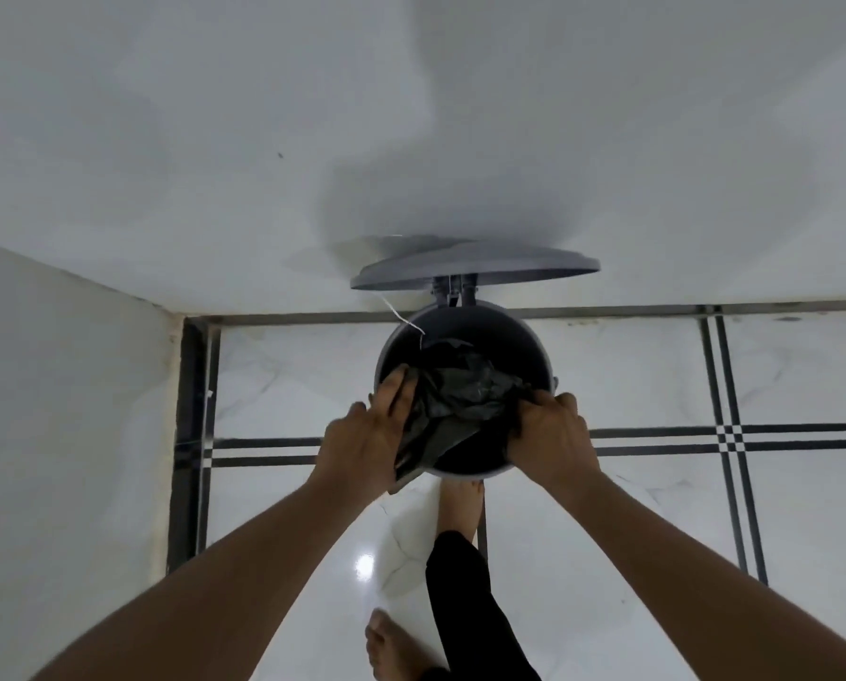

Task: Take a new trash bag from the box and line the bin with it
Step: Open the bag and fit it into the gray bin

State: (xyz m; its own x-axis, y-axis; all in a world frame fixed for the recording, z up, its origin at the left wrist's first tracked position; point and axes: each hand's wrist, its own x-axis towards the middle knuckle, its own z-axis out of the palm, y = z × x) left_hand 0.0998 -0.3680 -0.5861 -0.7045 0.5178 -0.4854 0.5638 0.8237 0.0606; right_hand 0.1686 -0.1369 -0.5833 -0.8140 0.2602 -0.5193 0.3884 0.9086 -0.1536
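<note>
Both hands (362,435) gripping unmarked black bag (460,390)

arms (273,543): bare, no sleeves | legs (460,607): black trousers | feet (391,646): bare

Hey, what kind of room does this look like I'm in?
Probably a corner of a home: glossy white floor tiles with dark border lines, plain white walls, a small grey pedal bin against the wall, and bare feet.
</note>
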